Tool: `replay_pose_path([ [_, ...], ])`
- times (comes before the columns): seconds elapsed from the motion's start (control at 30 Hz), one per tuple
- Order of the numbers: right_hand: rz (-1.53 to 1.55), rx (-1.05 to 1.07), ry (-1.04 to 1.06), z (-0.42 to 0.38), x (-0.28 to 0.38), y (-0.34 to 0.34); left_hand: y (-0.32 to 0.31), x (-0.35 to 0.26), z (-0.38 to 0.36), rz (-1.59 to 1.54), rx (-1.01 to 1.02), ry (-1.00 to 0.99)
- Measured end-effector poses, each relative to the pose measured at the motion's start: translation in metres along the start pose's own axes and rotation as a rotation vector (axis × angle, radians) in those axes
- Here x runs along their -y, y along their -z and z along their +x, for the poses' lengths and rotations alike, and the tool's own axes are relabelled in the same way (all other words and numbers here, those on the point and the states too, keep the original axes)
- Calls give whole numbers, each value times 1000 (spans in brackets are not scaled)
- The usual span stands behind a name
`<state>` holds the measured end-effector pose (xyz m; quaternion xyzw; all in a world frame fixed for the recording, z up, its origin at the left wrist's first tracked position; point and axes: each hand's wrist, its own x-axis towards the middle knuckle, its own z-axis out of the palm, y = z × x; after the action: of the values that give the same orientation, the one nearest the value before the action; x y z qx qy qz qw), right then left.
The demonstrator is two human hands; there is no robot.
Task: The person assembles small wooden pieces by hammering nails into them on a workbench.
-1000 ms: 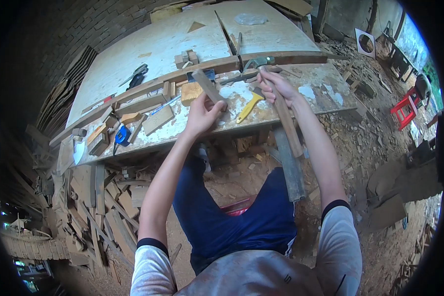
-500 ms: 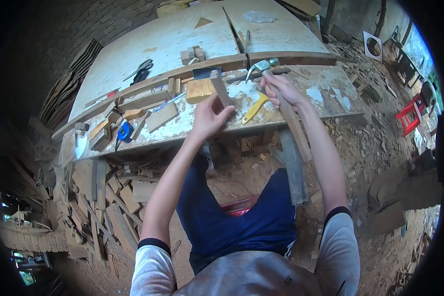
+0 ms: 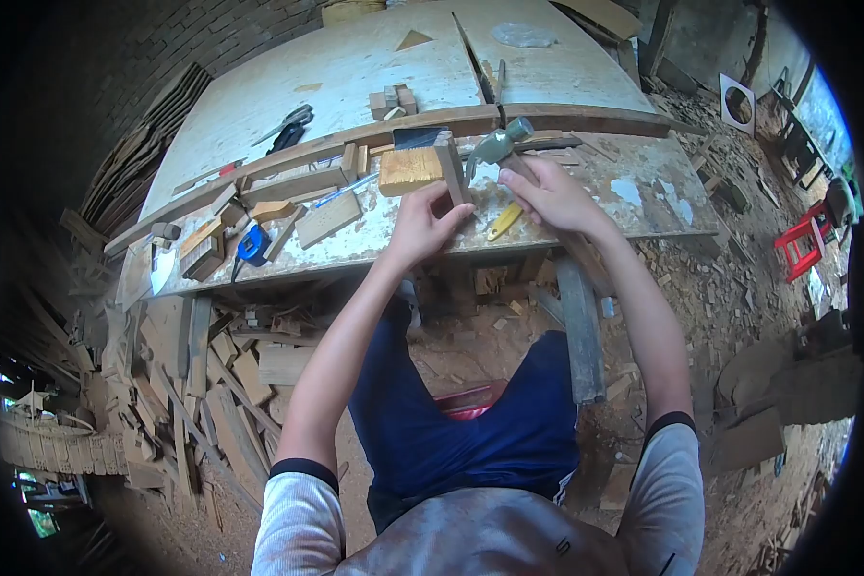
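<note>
My left hand (image 3: 425, 219) grips a narrow wooden piece (image 3: 448, 165), held upright near the front edge of the workbench (image 3: 634, 219). My right hand (image 3: 559, 197) is closed around the handle of a claw hammer (image 3: 494, 146). The hammer's claw points toward the wooden piece, right beside its upper part. Under my right hand lies a tool with a yellow handle (image 3: 503, 223), partly covered. Just behind my left hand sits a light wooden block (image 3: 408, 173) with a rough face.
At the left of the bench are a blue tape measure (image 3: 253, 245), a flat board (image 3: 328, 220) and several offcuts. A long wooden rail (image 3: 586, 117) crosses the bench. Scrap wood (image 3: 245, 384) is piled below left; a red stool (image 3: 803, 245) stands at right.
My right hand has brought the hammer down and left, its head now close to the upright wooden piece. My left hand keeps its grip. The view has shifted slightly.
</note>
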<state>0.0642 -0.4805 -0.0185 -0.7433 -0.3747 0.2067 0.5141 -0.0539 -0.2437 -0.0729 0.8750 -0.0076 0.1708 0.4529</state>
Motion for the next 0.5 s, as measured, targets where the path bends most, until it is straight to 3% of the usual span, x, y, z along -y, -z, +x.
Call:
replay_pose_path([
  [0.17, -232, -77, 189, 7, 3, -1, 1, 9, 2, 49, 7, -27],
  [0.23, -278, -14, 61, 2, 26, 2, 0, 12, 2, 40, 12, -57],
  [0.33, -413, -47, 333, 14, 8, -1, 0, 13, 3, -4, 3, -91],
  [0.5, -527, 46, 240, 10, 17, 4, 2, 8, 2, -4, 50, 18],
])
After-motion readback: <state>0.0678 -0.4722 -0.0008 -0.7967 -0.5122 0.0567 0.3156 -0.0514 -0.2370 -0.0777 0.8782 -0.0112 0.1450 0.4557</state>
